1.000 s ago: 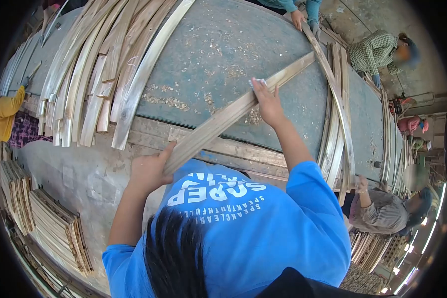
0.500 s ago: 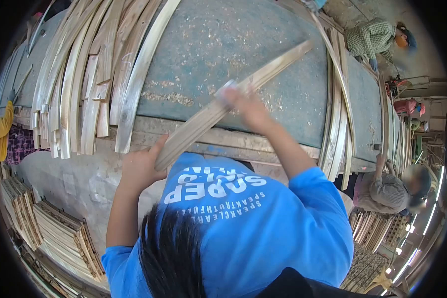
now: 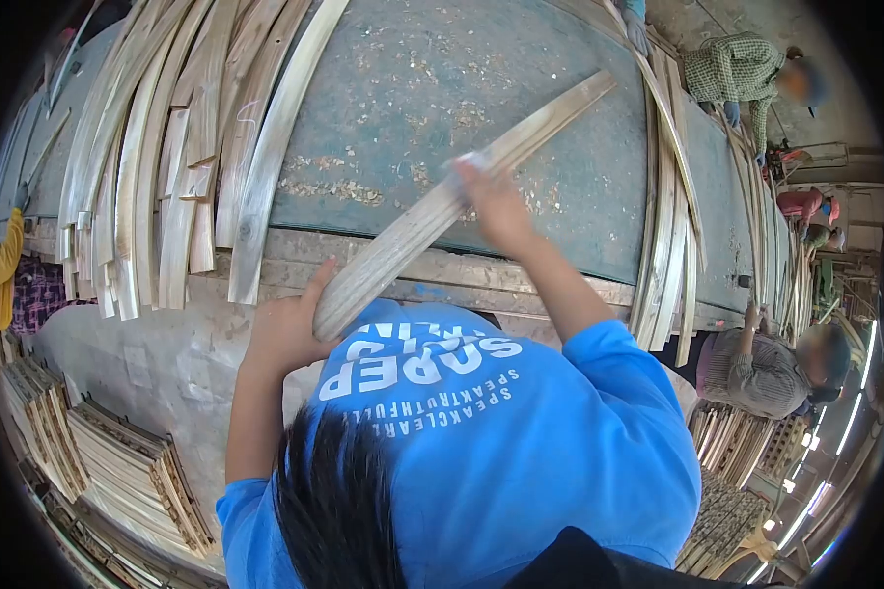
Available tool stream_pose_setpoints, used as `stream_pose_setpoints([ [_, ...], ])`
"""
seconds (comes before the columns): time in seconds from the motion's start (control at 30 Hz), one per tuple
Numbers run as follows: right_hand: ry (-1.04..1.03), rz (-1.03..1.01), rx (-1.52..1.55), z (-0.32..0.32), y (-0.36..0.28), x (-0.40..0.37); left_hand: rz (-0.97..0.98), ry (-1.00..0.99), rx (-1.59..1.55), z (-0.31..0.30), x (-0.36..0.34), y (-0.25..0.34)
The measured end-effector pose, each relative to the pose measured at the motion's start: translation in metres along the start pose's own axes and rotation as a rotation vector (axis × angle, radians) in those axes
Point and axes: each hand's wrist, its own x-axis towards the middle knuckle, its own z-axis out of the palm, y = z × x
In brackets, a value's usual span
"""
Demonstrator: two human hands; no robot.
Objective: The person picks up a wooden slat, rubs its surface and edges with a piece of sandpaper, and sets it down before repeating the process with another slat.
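Observation:
A long wooden slat (image 3: 403,245) slants from my waist, its near end at my shirt and its far end over the worktable (image 3: 383,118). My left hand (image 3: 290,322) grips the near end, thumb along the edge. Partway along the slat, my right hand (image 3: 496,208) is closed, its fingertips on the upper face. A small whitish thing (image 3: 471,159) shows at those fingertips, too blurred to name. Wood shavings lie scattered on the table beneath.
To the left, many slats (image 3: 182,167) lie side by side, overhanging the table edge. Another bundle (image 3: 666,216) crosses the table at right. A co-worker's gloved hand (image 3: 636,34) is at the top right. Other people work along both sides. Stacked wood (image 3: 128,471) stands lower left.
My right hand has slid slightly up along the slat. The slat has turned a little, showing more of its broad face. A co-worker's gloved hand has come further into view at the top right.

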Motion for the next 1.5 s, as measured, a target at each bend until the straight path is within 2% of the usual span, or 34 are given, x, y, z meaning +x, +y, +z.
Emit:
stream_pose_setpoints([
  [0.03,0.002,-0.002,-0.002,0.002,-0.004,0.000,0.006,-0.003,-0.009,0.000,-0.001,0.000],
  [0.1,-0.040,-0.238,0.088,0.010,-0.007,-0.004,0.021,-0.012,-0.007,-0.003,-0.007,-0.003],
  [0.17,-0.114,0.187,-0.037,0.002,0.042,0.004,-0.010,-0.027,0.004,-0.008,-0.020,-0.017],
  [0.23,0.026,0.464,0.026,0.007,0.103,0.000,-0.108,0.043,0.024,-0.012,-0.045,-0.049],
  [0.27,0.031,0.464,0.026,0.011,0.106,0.000,-0.164,0.053,0.060,-0.019,-0.057,-0.059],
  [0.33,0.337,0.581,0.131,0.016,0.109,-0.001,-0.296,0.084,0.144,-0.027,-0.083,-0.082],
  [0.37,0.334,0.579,0.133,0.028,0.099,-0.002,-0.369,0.101,0.196,-0.026,-0.095,-0.096],
  [0.4,0.326,0.359,-0.031,0.044,0.081,-0.001,-0.373,0.099,0.196,-0.024,-0.108,-0.107],
  [0.43,0.318,0.136,-0.192,0.051,0.064,0.003,-0.420,0.193,0.253,-0.023,-0.120,-0.118],
  [0.47,0.321,0.131,-0.186,0.052,0.056,0.007,-0.468,0.287,0.312,-0.023,-0.130,-0.127],
  [0.53,-0.011,-0.049,-0.037,0.044,0.041,0.017,-0.499,0.356,0.351,-0.017,-0.148,-0.145],
  [0.57,-0.010,-0.058,-0.030,0.054,0.065,0.023,-0.522,0.421,0.388,-0.011,-0.154,-0.152],
  [0.63,0.172,0.127,-0.062,0.074,0.141,0.037,-0.528,0.443,0.427,-0.002,-0.157,-0.154],
  [0.67,0.175,0.124,-0.060,0.069,0.146,0.042,-0.526,0.473,0.459,0.003,-0.155,-0.155],
  [0.73,-0.092,0.436,-0.080,0.053,0.150,0.050,-0.532,0.506,0.461,0.008,-0.152,-0.155],
  [0.77,-0.087,0.440,-0.081,0.056,0.139,0.047,-0.535,0.538,0.458,0.008,-0.149,-0.157],
  [0.83,0.177,-0.145,-0.026,0.062,0.106,0.041,-0.534,0.554,0.446,0.007,-0.146,-0.157],
  [0.87,0.177,-0.145,-0.026,0.058,0.116,0.044,-0.534,0.560,0.438,0.007,-0.146,-0.157],
  [0.9,0.035,0.116,-0.024,0.051,0.136,0.048,-0.532,0.557,0.441,0.007,-0.146,-0.156],
  [0.93,-0.107,0.374,-0.020,0.043,0.154,0.049,-0.514,0.537,0.367,0.007,-0.146,-0.154],
  [0.97,-0.088,0.503,-0.022,0.028,0.168,0.045,-0.495,0.514,0.296,0.008,-0.146,-0.154],
  [1.0,-0.066,0.631,-0.026,0.014,0.177,0.043,-0.495,0.515,0.299,0.009,-0.147,-0.157],
  [1.03,-0.062,0.632,-0.023,0.015,0.180,0.041,-0.506,0.337,0.121,0.011,-0.151,-0.163],
  [1.1,0.428,0.756,0.337,0.024,0.179,0.033,-0.479,0.044,-0.177,0.029,-0.157,-0.182],
  [1.13,0.457,0.654,0.364,0.035,0.166,0.033,-0.444,-0.068,-0.296,0.047,-0.160,-0.194],
  [1.17,0.485,0.548,0.389,0.049,0.144,0.033,-0.523,-0.208,-0.575,0.066,-0.164,-0.200],
  [1.2,0.446,0.395,0.269,0.060,0.118,0.031,-0.595,-0.349,-0.858,0.077,-0.166,-0.204],
  [1.23,0.403,0.244,0.148,0.067,0.093,0.029,-0.594,-0.333,-0.858,0.072,-0.161,-0.196],
  [1.3,0.012,-0.036,0.081,0.049,0.052,0.029,-0.540,-0.487,-0.959,0.056,-0.152,-0.153],
  [1.33,0.009,-0.040,0.086,0.056,0.059,0.034,-0.548,-0.487,-0.961,0.039,-0.146,-0.132],
  [1.4,0.040,0.105,0.204,0.073,0.094,0.048,-0.459,-0.351,-0.267,0.010,-0.135,-0.100],
  [1.43,0.081,0.041,0.079,0.069,0.123,0.055,-0.486,-0.327,-0.094,0.021,-0.138,-0.106],
  [1.5,-0.006,0.245,0.065,0.075,0.179,0.074,-0.525,-0.258,-0.090,0.016,-0.139,-0.098],
])
